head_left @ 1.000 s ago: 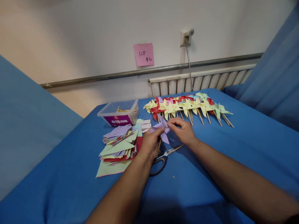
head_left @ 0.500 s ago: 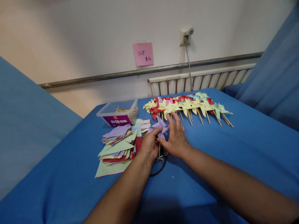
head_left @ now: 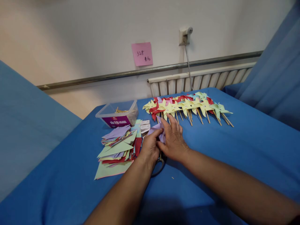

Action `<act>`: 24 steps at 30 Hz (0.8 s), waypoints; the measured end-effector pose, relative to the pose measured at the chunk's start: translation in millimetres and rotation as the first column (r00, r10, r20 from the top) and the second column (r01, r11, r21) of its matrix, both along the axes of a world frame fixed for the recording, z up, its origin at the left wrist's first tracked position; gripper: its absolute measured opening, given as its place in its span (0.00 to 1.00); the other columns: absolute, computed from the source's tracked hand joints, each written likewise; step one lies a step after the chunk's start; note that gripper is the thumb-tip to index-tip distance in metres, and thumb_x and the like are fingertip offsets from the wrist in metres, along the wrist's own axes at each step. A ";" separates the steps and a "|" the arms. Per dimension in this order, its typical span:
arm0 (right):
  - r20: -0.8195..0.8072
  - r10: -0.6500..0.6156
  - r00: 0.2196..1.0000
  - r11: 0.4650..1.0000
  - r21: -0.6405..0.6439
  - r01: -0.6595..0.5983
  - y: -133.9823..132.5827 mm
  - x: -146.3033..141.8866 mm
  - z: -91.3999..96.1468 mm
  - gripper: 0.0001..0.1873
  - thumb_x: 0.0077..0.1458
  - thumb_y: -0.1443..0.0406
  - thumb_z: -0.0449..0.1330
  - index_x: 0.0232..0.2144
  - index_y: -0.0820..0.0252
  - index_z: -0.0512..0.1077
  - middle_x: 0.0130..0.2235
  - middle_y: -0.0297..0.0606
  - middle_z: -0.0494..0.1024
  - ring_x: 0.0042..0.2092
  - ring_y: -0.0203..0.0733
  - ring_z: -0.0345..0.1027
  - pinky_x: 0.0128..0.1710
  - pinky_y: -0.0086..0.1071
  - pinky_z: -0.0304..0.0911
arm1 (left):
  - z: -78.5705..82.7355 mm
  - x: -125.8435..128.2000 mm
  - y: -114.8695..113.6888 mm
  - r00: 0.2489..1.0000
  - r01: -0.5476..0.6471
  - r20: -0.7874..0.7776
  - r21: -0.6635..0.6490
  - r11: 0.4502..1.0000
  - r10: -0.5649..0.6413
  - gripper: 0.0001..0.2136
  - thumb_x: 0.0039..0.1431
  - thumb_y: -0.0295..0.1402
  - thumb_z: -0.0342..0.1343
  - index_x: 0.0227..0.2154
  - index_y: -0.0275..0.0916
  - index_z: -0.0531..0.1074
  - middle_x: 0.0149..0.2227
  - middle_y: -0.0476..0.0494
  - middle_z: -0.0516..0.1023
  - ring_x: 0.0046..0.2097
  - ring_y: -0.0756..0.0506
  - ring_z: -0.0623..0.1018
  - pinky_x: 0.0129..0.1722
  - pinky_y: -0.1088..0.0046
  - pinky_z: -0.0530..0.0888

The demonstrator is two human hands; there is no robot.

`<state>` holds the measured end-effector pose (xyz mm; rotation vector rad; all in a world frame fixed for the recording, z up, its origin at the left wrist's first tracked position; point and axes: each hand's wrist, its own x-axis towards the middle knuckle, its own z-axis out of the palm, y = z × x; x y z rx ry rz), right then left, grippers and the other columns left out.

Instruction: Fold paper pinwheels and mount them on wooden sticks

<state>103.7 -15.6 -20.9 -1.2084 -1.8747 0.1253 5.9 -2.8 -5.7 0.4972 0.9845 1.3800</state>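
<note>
My left hand pinches a purple paper pinwheel near its centre, on a thin stick that runs down below the fingers. From the right, my right hand closes thumb and fingers around the pinwheel's right blades, hiding much of them. Black-handled scissors lie under my hands, with only a handle loop showing. Left of my left hand, cut paper pieces in purple, green, yellow and red are heaped on green sheets.
Behind my hands, rows of pinwheels on sticks lie across the blue-covered table. A clear plastic box with sticks stands at the back left, near small white boxes. A rail, radiator and plugged cord line the wall.
My right hand has moved slightly left and its fingers have closed onto the purple pinwheel's blades, which now look folded in. My left hand keeps its pinch.
</note>
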 end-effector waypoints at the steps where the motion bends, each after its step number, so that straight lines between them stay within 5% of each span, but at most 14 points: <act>1: 0.005 -0.008 1.000 1.000 0.008 0.008 -0.3 -1.0 -0.2 0.45 0.48 0.62 0.61 0.65 0.55 0.46 0.67 0.50 0.46 0.65 0.62 0.43 0.59 0.58 0.47 | -0.3 0.6 -0.6 1.000 0.000 0.001 0.006 1.000 0.000 0.13 0.39 0.25 0.65 0.33 0.33 0.77 0.32 0.42 0.81 0.34 0.46 0.79 0.42 0.70 0.74; 10: 0.015 -0.007 1.000 1.000 0.014 0.007 1.9 3.1 1.5 0.35 0.54 0.64 0.55 0.62 0.62 0.51 0.65 0.53 0.49 0.65 0.59 0.45 0.59 0.55 0.48 | 5.3 0.3 -3.2 0.999 -0.046 0.019 0.045 0.998 0.045 0.14 0.39 0.23 0.65 0.33 0.34 0.76 0.32 0.45 0.81 0.35 0.47 0.79 0.45 0.71 0.72; 24: -0.131 0.021 0.991 0.997 -0.064 -0.030 8.8 6.2 -8.3 0.33 0.53 0.66 0.56 0.61 0.55 0.53 0.65 0.50 0.50 0.65 0.58 0.45 0.59 0.59 0.49 | 1.8 0.5 -1.8 0.999 -0.034 0.034 0.021 0.999 0.034 0.12 0.38 0.22 0.65 0.30 0.35 0.76 0.29 0.47 0.79 0.30 0.49 0.77 0.37 0.74 0.72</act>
